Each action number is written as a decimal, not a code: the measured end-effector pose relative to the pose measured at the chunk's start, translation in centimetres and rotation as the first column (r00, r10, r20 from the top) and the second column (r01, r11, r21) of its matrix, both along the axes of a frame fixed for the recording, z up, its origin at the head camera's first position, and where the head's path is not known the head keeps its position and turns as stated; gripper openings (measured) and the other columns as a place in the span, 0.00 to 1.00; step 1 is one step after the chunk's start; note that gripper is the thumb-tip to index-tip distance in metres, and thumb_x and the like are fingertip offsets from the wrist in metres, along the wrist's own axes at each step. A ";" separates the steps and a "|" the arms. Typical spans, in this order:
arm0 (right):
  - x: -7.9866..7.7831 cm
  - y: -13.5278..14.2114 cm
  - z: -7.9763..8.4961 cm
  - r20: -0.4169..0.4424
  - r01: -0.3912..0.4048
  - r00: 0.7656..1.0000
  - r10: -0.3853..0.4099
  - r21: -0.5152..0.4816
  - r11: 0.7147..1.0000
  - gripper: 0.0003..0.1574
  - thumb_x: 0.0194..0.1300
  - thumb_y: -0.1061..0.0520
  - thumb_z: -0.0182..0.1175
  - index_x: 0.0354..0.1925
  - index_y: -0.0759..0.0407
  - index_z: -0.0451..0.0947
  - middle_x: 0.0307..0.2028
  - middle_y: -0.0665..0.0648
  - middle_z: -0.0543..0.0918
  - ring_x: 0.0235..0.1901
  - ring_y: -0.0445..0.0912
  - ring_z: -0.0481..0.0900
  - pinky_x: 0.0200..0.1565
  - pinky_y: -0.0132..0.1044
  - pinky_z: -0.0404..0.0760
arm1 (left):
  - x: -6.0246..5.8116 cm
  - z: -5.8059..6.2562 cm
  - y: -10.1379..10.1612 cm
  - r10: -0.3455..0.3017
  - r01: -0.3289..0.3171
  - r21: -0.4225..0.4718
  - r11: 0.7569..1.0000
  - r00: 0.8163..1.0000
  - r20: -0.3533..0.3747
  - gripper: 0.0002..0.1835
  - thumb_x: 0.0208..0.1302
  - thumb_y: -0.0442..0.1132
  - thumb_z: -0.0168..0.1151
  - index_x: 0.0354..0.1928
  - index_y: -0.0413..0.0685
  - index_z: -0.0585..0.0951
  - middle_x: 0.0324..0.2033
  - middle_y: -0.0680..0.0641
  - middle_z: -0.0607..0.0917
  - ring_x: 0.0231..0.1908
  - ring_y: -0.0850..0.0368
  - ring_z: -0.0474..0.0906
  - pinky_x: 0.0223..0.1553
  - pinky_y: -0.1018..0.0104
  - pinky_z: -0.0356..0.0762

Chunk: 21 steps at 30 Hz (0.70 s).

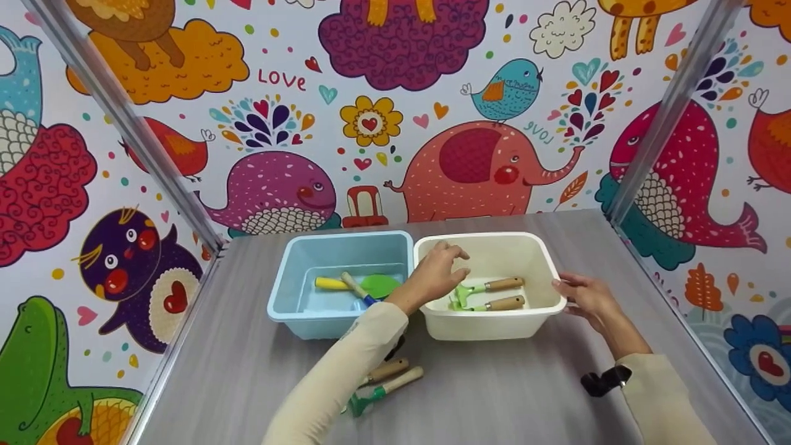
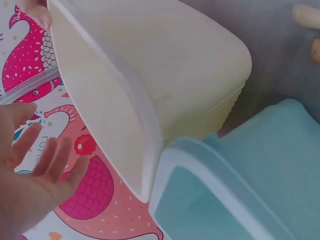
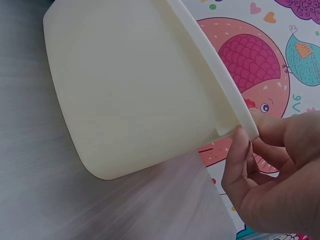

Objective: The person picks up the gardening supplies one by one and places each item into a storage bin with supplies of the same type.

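Note:
A white plastic basin [image 1: 488, 327] stands on the table, with two small garden tools [image 1: 494, 284] inside, each with a green metal head and a wooden handle. My right hand [image 1: 590, 300] pinches the basin's right rim; the right wrist view shows thumb and fingers at the rim corner. Over the basin's left side hovers my left hand [image 1: 435, 272], its fingers loosely bent and holding nothing. Touching or nearly touching the white basin is a light blue basin [image 1: 303, 318]. It holds a yellow-handled tool [image 1: 330, 283], a green piece [image 1: 378, 284] and a wooden-handled blue tool [image 1: 353, 284].
In front of the basins, partly behind my left forearm, lie more wooden-handled tools, one with a green head [image 1: 361, 403]. The grey table [image 1: 494, 395] is bordered by metal posts [image 1: 179, 198] and walls printed with cartoon animals.

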State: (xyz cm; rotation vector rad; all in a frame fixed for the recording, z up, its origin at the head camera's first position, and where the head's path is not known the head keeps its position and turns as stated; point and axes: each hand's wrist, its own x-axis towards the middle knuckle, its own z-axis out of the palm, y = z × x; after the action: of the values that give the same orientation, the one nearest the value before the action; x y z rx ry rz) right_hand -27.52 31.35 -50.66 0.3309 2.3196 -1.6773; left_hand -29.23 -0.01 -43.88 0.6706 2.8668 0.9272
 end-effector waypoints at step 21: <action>0.1 0.1 0.2 0.014 -0.015 1.000 0.015 -0.009 1.000 0.44 0.73 0.43 0.57 0.75 0.64 0.57 0.66 0.66 0.74 0.45 0.40 0.81 0.42 0.31 0.85 | 3.5 -0.5 -4.2 -0.040 0.037 0.230 0.973 0.999 0.006 0.16 0.69 0.42 0.61 0.54 0.43 0.82 0.51 0.41 0.81 0.54 0.45 0.79 0.58 0.52 0.78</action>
State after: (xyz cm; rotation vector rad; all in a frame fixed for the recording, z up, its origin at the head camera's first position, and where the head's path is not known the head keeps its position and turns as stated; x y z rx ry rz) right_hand -27.38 31.50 -50.43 0.3215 2.2980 -1.6721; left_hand -25.71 -4.18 -44.38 0.7335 2.7513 1.2656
